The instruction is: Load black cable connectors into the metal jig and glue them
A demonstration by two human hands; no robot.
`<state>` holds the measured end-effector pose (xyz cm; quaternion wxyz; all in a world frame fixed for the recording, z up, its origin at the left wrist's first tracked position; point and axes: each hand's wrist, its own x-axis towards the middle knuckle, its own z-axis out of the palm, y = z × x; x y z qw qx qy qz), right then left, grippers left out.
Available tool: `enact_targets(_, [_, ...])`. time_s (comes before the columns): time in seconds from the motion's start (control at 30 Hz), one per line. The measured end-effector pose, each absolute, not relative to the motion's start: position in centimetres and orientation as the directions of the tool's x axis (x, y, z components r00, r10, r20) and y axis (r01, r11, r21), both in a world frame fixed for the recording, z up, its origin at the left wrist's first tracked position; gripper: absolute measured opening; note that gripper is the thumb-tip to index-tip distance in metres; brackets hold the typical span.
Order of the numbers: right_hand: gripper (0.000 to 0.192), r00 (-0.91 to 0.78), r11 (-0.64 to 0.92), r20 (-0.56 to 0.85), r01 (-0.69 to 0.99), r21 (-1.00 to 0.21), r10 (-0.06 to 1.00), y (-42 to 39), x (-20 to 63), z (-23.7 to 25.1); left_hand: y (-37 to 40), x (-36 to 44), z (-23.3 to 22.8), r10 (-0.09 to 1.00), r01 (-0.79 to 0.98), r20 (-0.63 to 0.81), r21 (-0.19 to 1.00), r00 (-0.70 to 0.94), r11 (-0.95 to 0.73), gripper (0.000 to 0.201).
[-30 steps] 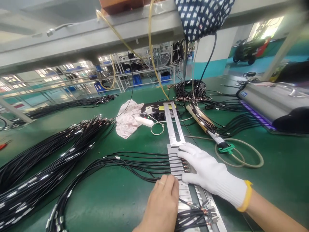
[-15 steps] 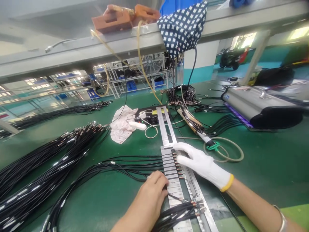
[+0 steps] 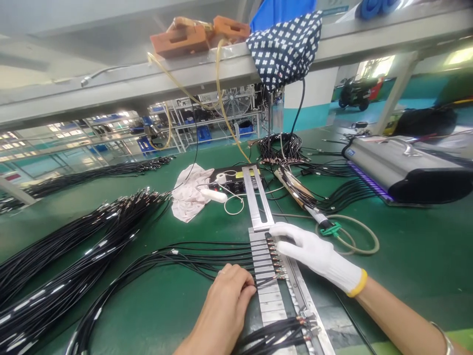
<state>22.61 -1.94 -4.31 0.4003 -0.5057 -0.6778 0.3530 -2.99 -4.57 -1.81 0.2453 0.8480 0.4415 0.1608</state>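
Note:
A slotted metal fixture (image 3: 271, 298) runs up the green bench, with several black cables (image 3: 218, 254) lying side by side across it, their metal connectors along its right-hand rail. My bare left hand (image 3: 231, 291) is closed at the fixture's left edge, pinching one black cable (image 3: 266, 281) whose connector end reaches the rail below the seated row. My right hand (image 3: 310, 249), in a white glove, rests by the top of the row. Its thumb and forefinger are apart, with the tips close to the uppermost connectors. A loose cable bunch (image 3: 273, 333) lies across the fixture's lower part.
Thick black cable bundles (image 3: 74, 251) lie at the left. Beyond the fixture are a crumpled cloth (image 3: 188, 192) and a black control box (image 3: 234, 185). At the right stands a grey machine with violet light (image 3: 402, 165). A shelf beam (image 3: 129, 93) crosses above the bench.
My left hand has brought a cable up from the lower bunch to just below the seated row. My right hand stays by the upper connectors. The view has shifted slightly.

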Motion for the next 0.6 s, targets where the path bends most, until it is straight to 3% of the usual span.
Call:
enact_targets(0.2, [0.043,-0.315,0.276,0.161,0.366,-0.889,0.935,-2.1,23.8,-3.4,-4.5,-3.0,-3.4,0.807,0.627,0.19,0.541,0.558,-0.561,0.019])
enact_targets(0.47, [0.035,-0.294,0.295,0.193,0.358,-0.886,0.936,-2.0,23.6,-3.7,-4.7,-2.6,-1.5,0.822,0.638,0.083,0.588,0.564,-0.497,0.015])
enact_targets(0.6, [0.032,-0.276,0.295,0.2,0.367,-0.882,0.94,-2.1,23.5,-3.8,-4.8,-2.7,-2.3,0.79,0.64,0.083,0.538,0.607,-0.549,0.019])
